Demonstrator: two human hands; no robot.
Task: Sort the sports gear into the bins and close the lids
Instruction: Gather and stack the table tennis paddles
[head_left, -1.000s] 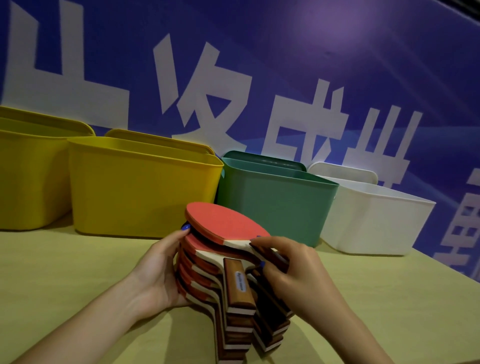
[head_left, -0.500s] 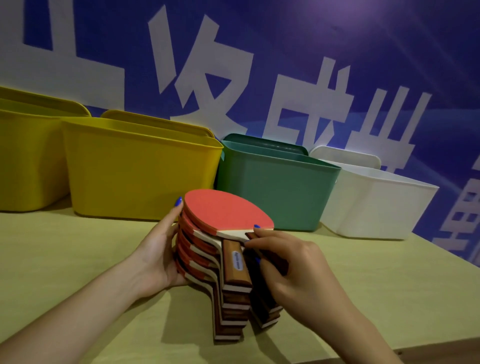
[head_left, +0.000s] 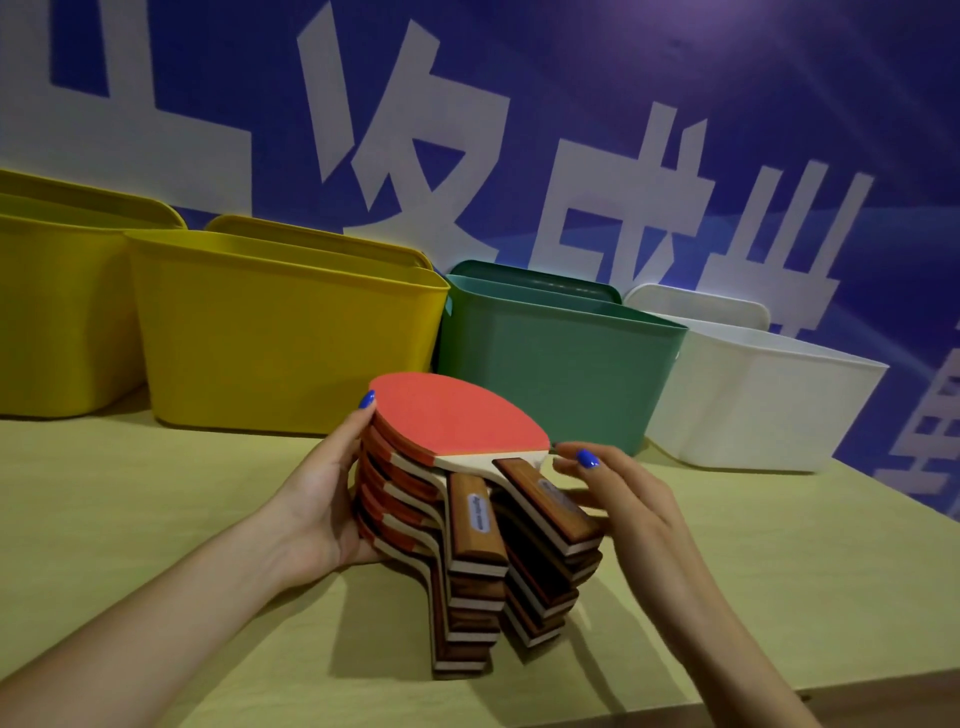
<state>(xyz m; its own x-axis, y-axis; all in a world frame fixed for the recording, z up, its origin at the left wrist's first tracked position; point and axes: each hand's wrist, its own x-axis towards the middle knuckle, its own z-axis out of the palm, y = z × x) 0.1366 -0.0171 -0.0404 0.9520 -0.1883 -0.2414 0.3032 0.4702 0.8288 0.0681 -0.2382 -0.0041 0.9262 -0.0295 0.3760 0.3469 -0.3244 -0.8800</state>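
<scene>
A stack of several table tennis paddles (head_left: 457, 426) stands on the yellow-green table (head_left: 156, 493), red faces up and wooden handles fanned toward me in two columns. My left hand (head_left: 322, 499) cups the left edge of the blades, fingers curled round them with a fingertip at the top paddle's rim. At the right side, my right hand (head_left: 634, 504) touches the handles and the top paddle's neck with fingers nearly straight. Behind the stack stand four open bins: two yellow ones (head_left: 52, 312) (head_left: 280, 343), a green one (head_left: 561, 364) and a white one (head_left: 753, 405).
A lid leans upright behind each bin, such as the yellow lid (head_left: 311, 234), green lid (head_left: 535, 275) and white lid (head_left: 696, 306). A blue wall with large white characters rises right behind them. The table's front edge (head_left: 779, 696) runs along the bottom right.
My right hand has loosened from a curled hold on the handles to straighter fingers at their side. The top paddle's handle has swung right. The camera has tilted so the bins appear higher.
</scene>
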